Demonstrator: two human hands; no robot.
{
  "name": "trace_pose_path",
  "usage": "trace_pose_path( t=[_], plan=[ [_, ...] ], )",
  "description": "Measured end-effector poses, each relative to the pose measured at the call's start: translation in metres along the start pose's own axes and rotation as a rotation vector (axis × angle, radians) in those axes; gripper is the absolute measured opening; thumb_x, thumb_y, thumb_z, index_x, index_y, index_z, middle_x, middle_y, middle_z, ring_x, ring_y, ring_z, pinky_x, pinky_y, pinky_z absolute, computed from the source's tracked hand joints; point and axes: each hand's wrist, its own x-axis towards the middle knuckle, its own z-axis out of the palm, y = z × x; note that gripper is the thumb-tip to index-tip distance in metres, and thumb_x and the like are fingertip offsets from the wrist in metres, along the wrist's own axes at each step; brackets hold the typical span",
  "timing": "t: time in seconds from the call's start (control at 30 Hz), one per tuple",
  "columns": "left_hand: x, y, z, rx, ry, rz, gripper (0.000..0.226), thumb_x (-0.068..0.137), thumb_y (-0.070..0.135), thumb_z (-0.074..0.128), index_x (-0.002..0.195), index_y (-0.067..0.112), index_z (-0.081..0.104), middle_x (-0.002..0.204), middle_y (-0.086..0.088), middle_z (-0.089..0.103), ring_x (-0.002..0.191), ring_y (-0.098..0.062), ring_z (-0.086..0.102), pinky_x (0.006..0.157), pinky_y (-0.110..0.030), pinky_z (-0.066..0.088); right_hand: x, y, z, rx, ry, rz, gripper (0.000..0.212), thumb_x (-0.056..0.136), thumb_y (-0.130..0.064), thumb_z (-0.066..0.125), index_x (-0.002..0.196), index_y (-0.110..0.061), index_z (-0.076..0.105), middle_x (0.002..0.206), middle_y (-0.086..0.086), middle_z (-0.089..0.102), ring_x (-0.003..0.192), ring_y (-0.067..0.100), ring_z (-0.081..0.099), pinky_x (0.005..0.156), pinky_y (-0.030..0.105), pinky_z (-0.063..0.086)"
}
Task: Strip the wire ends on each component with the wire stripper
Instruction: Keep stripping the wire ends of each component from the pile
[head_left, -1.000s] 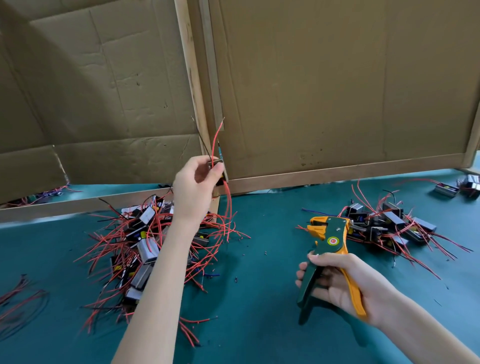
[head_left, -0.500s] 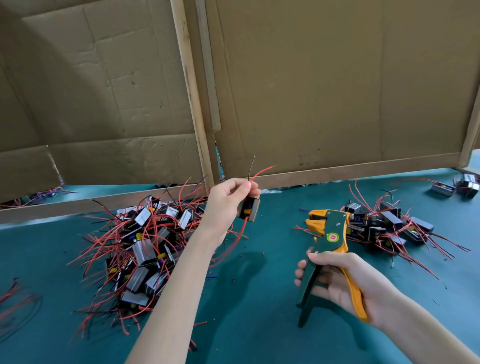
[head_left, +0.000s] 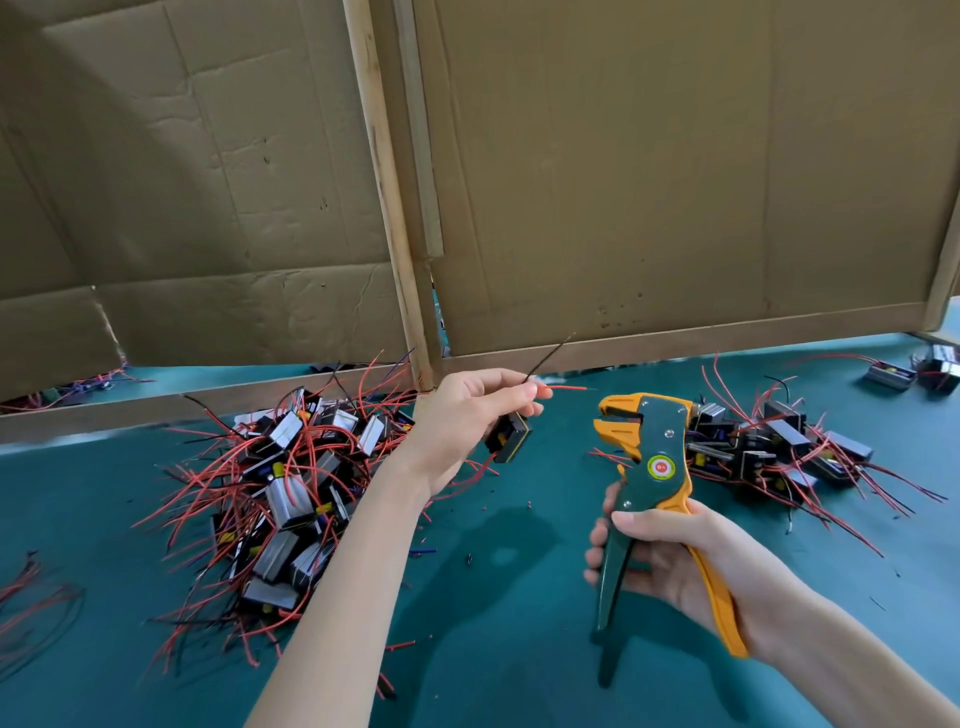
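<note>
Over the middle of the teal tabletop (head_left: 519, 649), the left hand (head_left: 467, 415) pinches the thin red wire (head_left: 563, 387) of a small black boxy component (head_left: 510, 439), aiming its end at the seemingly open jaws of the orange-and-green wire stripper (head_left: 649, 457) gripped in the right hand (head_left: 670, 561).

Your wire stripper (head_left: 655, 441) is dark green and orange, a red-and-yellow badge (head_left: 661, 467) above your grip; your pinched wires (head_left: 563, 387) are red and black.
</note>
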Motion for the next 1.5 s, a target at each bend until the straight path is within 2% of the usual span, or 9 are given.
trace_pose_path(
  t=[0.1, 0.2, 0.43, 0.6, 0.93, 1.03, 1.2, 1.3, 1.5],
  plan=[
    [-0.001, 0.002, 0.006, -0.006, -0.07, -0.014, 0.021, 0.089, 0.017, 0.062, 0.074, 0.022, 0.076, 0.068, 0.007, 0.065, 0.073, -0.008, 0.058, 0.066, -0.015, 0.044, -0.003, 0.0, 0.0, -0.03, -0.047, -0.042, 0.019, 0.067, -0.003, 0.072, 0.085, -0.005, 0.072, 0.083, 0.026, 0.062, 0.072, 0.039, 0.065, 0.067, 0.044, 0.058],
    [-0.002, 0.002, 0.016, 0.01, -0.023, -0.03, 0.011, 0.078, 0.03, 0.07, 0.07, 0.024, 0.074, 0.067, 0.001, 0.06, 0.069, -0.011, 0.05, 0.062, -0.019, 0.038, -0.005, -0.001, 0.001, -0.061, -0.09, -0.089, 0.022, 0.066, -0.005, 0.076, 0.087, -0.007, 0.073, 0.084, 0.026, 0.062, 0.074, 0.039, 0.065, 0.069, 0.045, 0.057],
    [-0.002, -0.003, 0.026, 0.002, -0.065, -0.044, 0.016, 0.082, 0.022, 0.072, 0.066, 0.027, 0.074, 0.062, 0.007, 0.057, 0.057, -0.004, 0.047, 0.053, -0.012, 0.039, -0.007, -0.001, 0.001, -0.1, -0.101, -0.147, 0.017, 0.069, -0.004, 0.071, 0.085, -0.008, 0.073, 0.084, 0.027, 0.063, 0.075, 0.041, 0.065, 0.069, 0.044, 0.056],
    [-0.003, -0.001, 0.025, -0.007, -0.082, -0.061, 0.007, 0.075, 0.028, 0.077, 0.068, 0.025, 0.074, 0.065, 0.001, 0.055, 0.069, -0.013, 0.046, 0.063, -0.022, 0.037, -0.007, -0.001, 0.0, -0.147, -0.146, -0.143, 0.039, 0.058, -0.017, 0.091, 0.089, -0.008, 0.071, 0.089, 0.028, 0.065, 0.08, 0.043, 0.066, 0.073, 0.045, 0.056],
    [-0.003, 0.0, 0.02, 0.002, -0.138, -0.061, 0.009, 0.07, 0.03, 0.073, 0.068, 0.022, 0.073, 0.064, 0.002, 0.052, 0.074, -0.018, 0.042, 0.07, -0.031, 0.032, -0.01, -0.001, 0.002, -0.263, -0.039, -0.108, 0.044, 0.051, -0.034, 0.095, 0.076, -0.011, 0.067, 0.067, 0.019, 0.059, 0.058, 0.034, 0.06, 0.057, 0.039, 0.053],
    [-0.004, 0.0, 0.02, -0.012, -0.16, -0.043, 0.009, 0.076, 0.028, 0.071, 0.072, 0.02, 0.069, 0.063, 0.004, 0.051, 0.072, -0.017, 0.043, 0.076, -0.035, 0.033, -0.013, 0.001, 0.007, -0.25, 0.011, -0.094, 0.035, 0.053, -0.03, 0.088, 0.069, -0.011, 0.064, 0.061, 0.018, 0.054, 0.05, 0.03, 0.055, 0.051, 0.036, 0.05],
    [-0.002, -0.002, 0.024, -0.293, -0.217, -0.094, 0.021, 0.099, 0.02, 0.047, 0.079, 0.013, 0.049, 0.061, 0.004, 0.039, 0.063, -0.015, 0.043, 0.087, -0.037, 0.039, -0.012, 0.006, 0.012, -0.269, 0.173, -0.12, 0.038, 0.057, -0.025, 0.088, 0.058, -0.014, 0.052, 0.053, 0.012, 0.046, 0.041, 0.024, 0.043, 0.041, 0.028, 0.04],
    [-0.003, -0.004, 0.027, -0.208, -0.235, -0.079, 0.019, 0.095, 0.023, 0.049, 0.077, 0.016, 0.051, 0.065, 0.004, 0.049, 0.066, -0.014, 0.047, 0.081, -0.033, 0.038, -0.01, 0.002, 0.012, -0.137, 0.086, -0.174, 0.03, 0.056, -0.007, 0.085, 0.073, -0.008, 0.06, 0.063, 0.019, 0.055, 0.051, 0.03, 0.056, 0.047, 0.034, 0.05],
    [-0.001, -0.002, 0.015, -0.136, -0.135, 0.005, 0.015, 0.082, 0.033, 0.06, 0.072, 0.028, 0.07, 0.071, 0.009, 0.062, 0.081, -0.011, 0.055, 0.079, -0.021, 0.043, -0.009, -0.007, 0.008, 0.012, 0.005, -0.268, 0.021, 0.058, -0.012, 0.077, 0.078, -0.006, 0.072, 0.077, 0.024, 0.061, 0.069, 0.037, 0.065, 0.063, 0.041, 0.057]
  ],
)
